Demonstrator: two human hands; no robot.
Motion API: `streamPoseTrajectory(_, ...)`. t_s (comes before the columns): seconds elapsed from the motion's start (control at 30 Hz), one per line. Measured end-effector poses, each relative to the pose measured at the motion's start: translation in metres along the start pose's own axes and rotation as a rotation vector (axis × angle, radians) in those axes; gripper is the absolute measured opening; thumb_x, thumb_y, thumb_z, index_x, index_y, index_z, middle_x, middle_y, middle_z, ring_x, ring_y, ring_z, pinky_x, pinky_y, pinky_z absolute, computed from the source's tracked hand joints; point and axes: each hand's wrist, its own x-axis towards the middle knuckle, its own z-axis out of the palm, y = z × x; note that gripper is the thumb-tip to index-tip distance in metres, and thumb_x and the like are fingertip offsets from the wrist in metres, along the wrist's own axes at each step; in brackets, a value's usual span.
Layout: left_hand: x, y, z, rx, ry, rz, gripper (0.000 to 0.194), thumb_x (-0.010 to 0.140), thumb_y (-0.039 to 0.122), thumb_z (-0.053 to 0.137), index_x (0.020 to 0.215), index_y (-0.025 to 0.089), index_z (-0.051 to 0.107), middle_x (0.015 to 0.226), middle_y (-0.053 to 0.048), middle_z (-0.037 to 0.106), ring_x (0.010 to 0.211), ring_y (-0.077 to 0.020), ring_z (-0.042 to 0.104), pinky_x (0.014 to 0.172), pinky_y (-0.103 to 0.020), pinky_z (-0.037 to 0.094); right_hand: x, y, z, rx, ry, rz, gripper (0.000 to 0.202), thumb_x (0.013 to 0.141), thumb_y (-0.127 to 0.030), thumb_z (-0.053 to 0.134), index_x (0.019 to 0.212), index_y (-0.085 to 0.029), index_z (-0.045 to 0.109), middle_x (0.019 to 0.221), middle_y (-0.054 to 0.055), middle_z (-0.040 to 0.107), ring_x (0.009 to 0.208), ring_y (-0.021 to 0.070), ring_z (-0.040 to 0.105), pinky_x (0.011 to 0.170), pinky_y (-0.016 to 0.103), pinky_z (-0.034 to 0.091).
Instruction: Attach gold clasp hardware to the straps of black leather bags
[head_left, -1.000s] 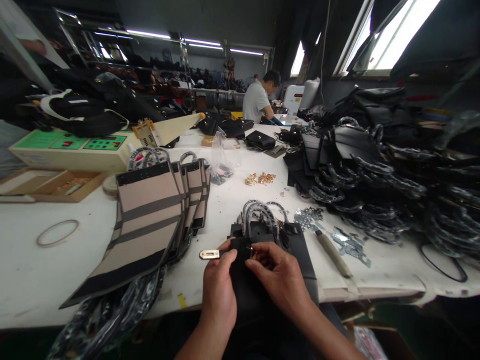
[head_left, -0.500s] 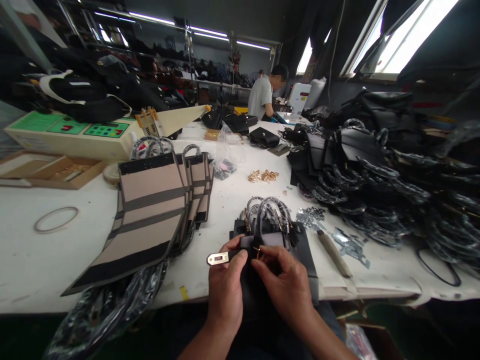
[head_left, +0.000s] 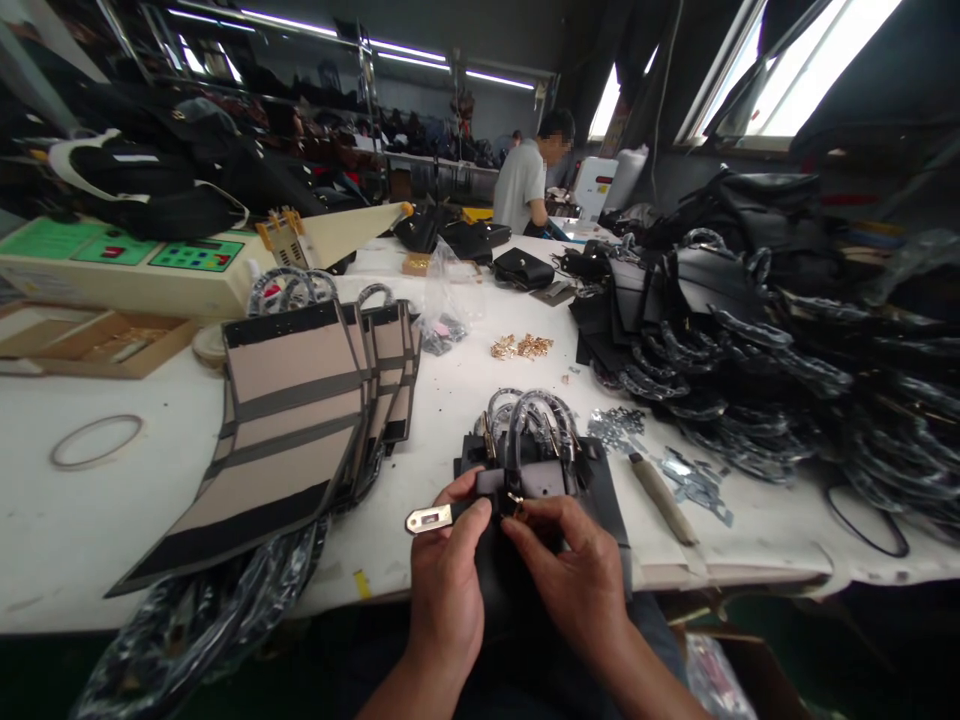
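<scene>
A black handbag [head_left: 609, 500] lies at the table's front edge before me, its looped handles [head_left: 514, 425] wrapped in clear plastic. My left hand [head_left: 448, 585] is closed on a black strap, thumb pressed on top; the strap's gold-coloured slotted metal end [head_left: 429, 518] sticks out to the left. Close beside it, my right hand [head_left: 581, 565] pinches a small gold-coloured metal piece [head_left: 515, 500] against the bag, below the handles. The fingertips partly cover that piece, so its exact form is hidden.
Unfolded bag panels [head_left: 289, 370] stand at left, and many black bags [head_left: 690, 330] are heaped at right. Gold-coloured fittings [head_left: 523, 346], flat metal pieces [head_left: 694, 483] and a grey-brown tool handle [head_left: 661, 497] lie around the handbag. A co-worker [head_left: 523, 185] bends over the far end.
The view has shifted slightly, so the whole scene sits a little further left. Both hands keep their grip at the bag; the right fingers have moved very slightly at the small metal piece.
</scene>
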Motion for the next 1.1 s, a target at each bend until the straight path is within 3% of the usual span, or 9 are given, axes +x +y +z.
streamPoseTrajectory(0.3, -0.01, 0.0, -0.004, 0.181, -0.139, 0.055, 0.031, 0.09, 0.039, 0.074, 0.117, 0.023, 0.072, 0.118, -0.003, 0.075, 0.115, -0.0229, 0.066, 0.101, -0.031, 0.052, 0.004, -0.009, -0.001, 0.015, -0.067, 0.083, 0.006, 0.087, -0.028, 0.074, 0.084, -0.024, 0.071, 0.072, -0.004, 0.071, 0.063, 0.0113, 0.068, 0.061, 0.021, 0.053)
streamPoseTrajectory(0.4, -0.007, -0.001, -0.004, 0.145, -0.127, 0.035, 0.032, 0.089, 0.039, 0.076, 0.117, 0.024, 0.072, 0.116, -0.002, 0.076, 0.116, -0.0225, 0.066, 0.098, -0.03, 0.053, 0.007, -0.009, -0.003, 0.061, -0.112, 0.129, 0.01, 0.087, -0.031, 0.075, 0.09, -0.024, 0.069, 0.073, -0.004, 0.07, 0.063, 0.0111, 0.067, 0.061, 0.021, 0.053)
streamPoseTrajectory(0.53, -0.003, -0.003, -0.004, 0.141, -0.118, 0.042, 0.03, 0.09, 0.039, 0.075, 0.117, 0.025, 0.072, 0.118, -0.001, 0.075, 0.117, -0.0215, 0.065, 0.1, -0.029, 0.053, 0.013, -0.007, -0.008, 0.086, -0.174, 0.056, 0.025, 0.092, -0.031, 0.069, 0.116, -0.027, 0.066, 0.082, -0.004, 0.072, 0.068, 0.01, 0.066, 0.067, 0.02, 0.055)
streamPoseTrajectory(0.63, -0.003, -0.006, -0.004, 0.155, -0.107, 0.049, 0.034, 0.089, 0.04, 0.076, 0.119, 0.025, 0.072, 0.123, -0.003, 0.075, 0.12, -0.0242, 0.065, 0.104, -0.033, 0.052, 0.02, -0.008, -0.013, 0.041, -0.25, 0.002, 0.017, 0.094, -0.028, 0.065, 0.11, -0.028, 0.069, 0.087, -0.004, 0.073, 0.072, 0.0099, 0.066, 0.071, 0.02, 0.054)
streamPoseTrajectory(0.83, -0.002, -0.004, 0.001, 0.275, -0.063, 0.109, 0.032, 0.09, 0.047, 0.073, 0.112, 0.024, 0.075, 0.117, -0.005, 0.077, 0.114, -0.0251, 0.068, 0.105, -0.036, 0.052, 0.027, -0.011, -0.017, 0.0, -0.34, 0.035, 0.013, 0.095, -0.028, 0.062, 0.104, -0.028, 0.07, 0.087, -0.005, 0.074, 0.072, 0.0102, 0.068, 0.069, 0.021, 0.052)
streamPoseTrajectory(1.1, 0.002, -0.004, 0.004, 0.442, -0.069, 0.17, 0.03, 0.093, 0.051, 0.066, 0.106, 0.025, 0.077, 0.112, -0.006, 0.076, 0.11, -0.0263, 0.068, 0.101, -0.038, 0.052, 0.027, -0.009, -0.024, 0.031, -0.423, 0.076, 0.017, 0.099, -0.031, 0.056, 0.106, -0.03, 0.071, 0.093, -0.003, 0.076, 0.079, 0.0113, 0.071, 0.074, 0.022, 0.053)
